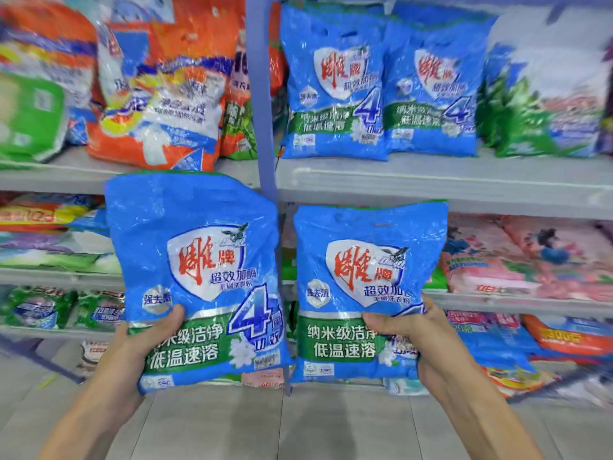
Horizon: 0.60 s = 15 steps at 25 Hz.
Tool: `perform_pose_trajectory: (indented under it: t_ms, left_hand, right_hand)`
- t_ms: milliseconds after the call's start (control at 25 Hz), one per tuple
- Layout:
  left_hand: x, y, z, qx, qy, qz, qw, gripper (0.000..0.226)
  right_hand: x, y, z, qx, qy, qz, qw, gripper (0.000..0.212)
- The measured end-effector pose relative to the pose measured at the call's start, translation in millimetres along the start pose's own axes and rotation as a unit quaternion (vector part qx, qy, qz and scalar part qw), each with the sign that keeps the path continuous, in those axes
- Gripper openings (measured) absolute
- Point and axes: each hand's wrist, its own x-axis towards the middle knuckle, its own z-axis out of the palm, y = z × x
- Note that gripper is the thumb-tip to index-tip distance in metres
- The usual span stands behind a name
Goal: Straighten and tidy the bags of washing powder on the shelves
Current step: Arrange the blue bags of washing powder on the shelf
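Note:
I hold two blue washing powder bags upright in front of the shelves. My left hand [142,340] grips the lower left corner of the left blue bag [195,270], thumb on its front. My right hand [414,336] grips the lower right corner of the right blue bag [365,287] the same way. Both bags face me with red lettering and a green band. Two matching blue bags [335,81] [434,88] stand side by side on the upper right shelf [431,180].
Orange and white bags [159,94] lean untidily on the upper left shelf. A green and white bag [547,104] stands at the upper right. Pink bags [530,260] lie on the middle right shelf. A blue upright post [265,127] divides the shelving. Tiled floor lies below.

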Motion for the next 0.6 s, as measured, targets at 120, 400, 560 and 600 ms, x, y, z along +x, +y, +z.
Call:
perform_pose_trajectory:
  t_ms: [120, 400, 560, 600]
  left_hand:
    - [-16.0, 17.0, 6.4, 0.031, 0.003, -0.002, 1.0, 0.118]
    - [-44.4, 67.3, 66.5, 0.016, -0.078, 0.065, 0.995, 0.097]
    - [-35.4, 80.5, 113.8, 0.018, -0.067, 0.091, 0.993, 0.114]
    - [-31.7, 82.7, 123.6, 0.018, -0.069, 0.096, 0.993, 0.114]
  right_hand:
    - [-18.0, -24.5, -14.6, -0.006, -0.009, -0.019, 1.0, 0.058]
    - [-47.3, -93.8, -55.3, -0.011, 0.004, -0.111, 0.994, 0.072]
    - [-47.0, -133.4, -71.7, 0.0, -0.009, -0.156, 0.988, 0.063]
    - [-45.3, -141.5, -76.4, -0.003, -0.01, -0.163, 0.987, 0.069]
